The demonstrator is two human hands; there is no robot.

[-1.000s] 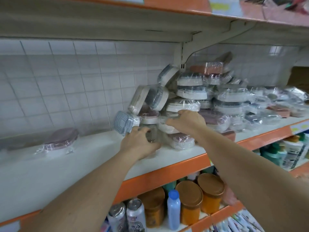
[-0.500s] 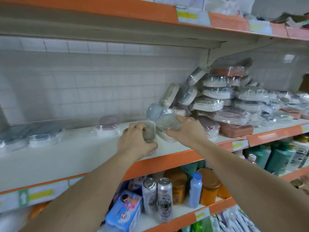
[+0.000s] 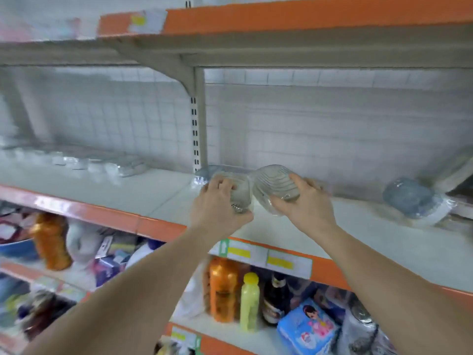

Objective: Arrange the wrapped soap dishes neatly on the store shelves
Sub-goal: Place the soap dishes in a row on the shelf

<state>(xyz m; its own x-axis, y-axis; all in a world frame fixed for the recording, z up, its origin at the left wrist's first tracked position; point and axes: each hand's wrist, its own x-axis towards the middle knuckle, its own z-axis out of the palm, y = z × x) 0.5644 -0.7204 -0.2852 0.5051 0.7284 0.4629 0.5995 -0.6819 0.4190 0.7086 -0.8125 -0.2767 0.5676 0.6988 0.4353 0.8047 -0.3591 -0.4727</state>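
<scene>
Head view: your left hand [image 3: 217,208] is closed around one wrapped soap dish [image 3: 239,194], fingers over its top and thumb beneath, holding it just above the white shelf [image 3: 163,198]. Your right hand [image 3: 304,203] is clasped on a second wrapped soap dish [image 3: 275,184], a clear ribbed one tilted toward you, and the two dishes touch in the middle. Behind your left hand another wrapped dish [image 3: 207,172] lies at the foot of the shelf upright [image 3: 201,119]. A blue-grey wrapped dish [image 3: 412,197] sits well to the right on the same shelf, blurred. On the far left a blurred row of wrapped items [image 3: 76,157] rests along the back. Below, an orange bottle [image 3: 222,290] and a yellow bottle [image 3: 249,301] stand side by side
</scene>
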